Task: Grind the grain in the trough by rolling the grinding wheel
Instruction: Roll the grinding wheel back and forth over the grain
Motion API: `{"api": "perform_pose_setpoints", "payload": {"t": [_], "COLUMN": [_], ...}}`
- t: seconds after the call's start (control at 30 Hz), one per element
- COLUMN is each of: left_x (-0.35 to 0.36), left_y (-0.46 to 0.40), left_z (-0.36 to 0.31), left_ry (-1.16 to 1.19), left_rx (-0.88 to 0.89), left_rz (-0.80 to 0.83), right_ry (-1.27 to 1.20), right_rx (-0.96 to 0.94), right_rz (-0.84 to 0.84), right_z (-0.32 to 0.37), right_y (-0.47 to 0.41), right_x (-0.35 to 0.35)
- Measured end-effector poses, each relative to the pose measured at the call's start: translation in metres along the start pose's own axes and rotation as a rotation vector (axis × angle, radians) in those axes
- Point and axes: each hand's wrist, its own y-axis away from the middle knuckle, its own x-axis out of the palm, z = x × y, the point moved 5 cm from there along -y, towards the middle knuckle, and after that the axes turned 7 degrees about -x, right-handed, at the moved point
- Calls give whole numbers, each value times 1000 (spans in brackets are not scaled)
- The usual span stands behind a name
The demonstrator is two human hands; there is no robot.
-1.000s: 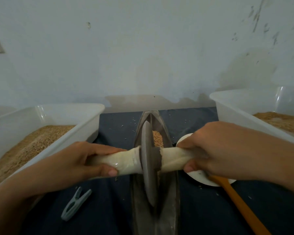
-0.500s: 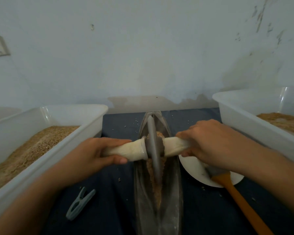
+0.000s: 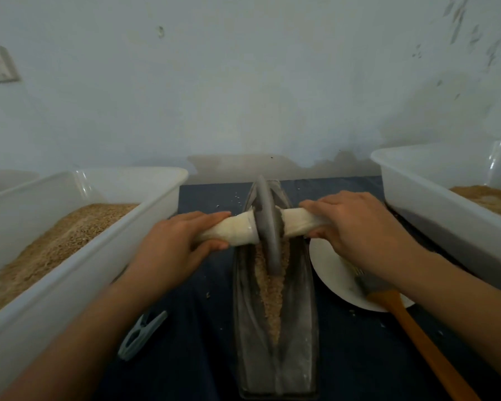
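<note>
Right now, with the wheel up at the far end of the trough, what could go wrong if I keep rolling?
1. The wheel sits near the narrow far tip of the trough; pushed further, it may climb out and scatter grain onto the cloth.
2. The right hand and forearm hang over the plate and the wooden-handled tool, so the pull back could knock them.
3. The left hand grips near the wheel, so fingers might slide against it.

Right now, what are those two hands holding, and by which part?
The grinding wheel, by its cloth-wrapped axle handles: the left hand grips the left handle, the right hand the right handle.
</note>
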Motion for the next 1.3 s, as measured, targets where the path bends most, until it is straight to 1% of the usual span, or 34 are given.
{"api": "perform_pose_setpoints", "payload": {"t": [0.07, 0.13, 0.2, 0.3, 0.37, 0.4, 0.47, 0.57, 0.67, 0.7, 0.77, 0.8, 0.87, 0.93, 1.03, 1.1, 1.2, 1.23, 1.3], "left_x": [0, -3, -7, -16, -22, -24, -25, -18, -6, -3, -1, -2, -5, -10, -17, -22, -24, -23, -17], "left_y": [0, 3, 8, 19, 26, 29, 29, 19, 9, 7, 4, 4, 6, 11, 21, 27, 28, 26, 20], "left_z": [-2, -1, 3, 5, 2, 1, 0, 0, 2, 2, 1, 1, 1, 4, 4, 3, 2, 1, 3], "left_ry": [-42, 27, 148, 296, 364, 379, 351, 269, 130, 75, 20, 31, 88, 185, 317, 379, 372, 340, 281], "left_rx": [51, 40, -2, -3, 23, 33, 48, 20, -10, -3, 18, 22, 9, -14, 1, 15, 31, 27, -7], "left_rz": [-39, 18, 166, 419, 531, 559, 539, 329, 127, 70, 8, 11, 79, 208, 456, 545, 552, 520, 395], "right_ry": [-10, 4, -16, -124, -178, -195, -203, -189, -64, -41, -41, -36, -34, -70, -167, -195, -224, -243, -244], "right_rx": [2, -37, -95, -155, -171, -166, -141, -70, -40, -27, -9, -20, -66, -113, -155, -167, -152, -128, -60], "right_rz": [-4, 31, 68, 214, 268, 279, 270, 227, 78, 39, 25, 40, 60, 122, 256, 281, 302, 301, 244], "right_z": [-3, 0, 7, 17, 21, 22, 22, 14, 5, 3, -2, -1, 3, 8, 18, 22, 22, 19, 12], "right_y": [1, 4, 7, 17, 27, 30, 30, 19, 5, 2, 1, 3, 7, 10, 20, 29, 30, 28, 19], "right_x": [4, -1, -14, -37, -52, -56, -55, -34, -12, -8, -2, -1, -7, -20, -43, -55, -54, -48, -34]}}
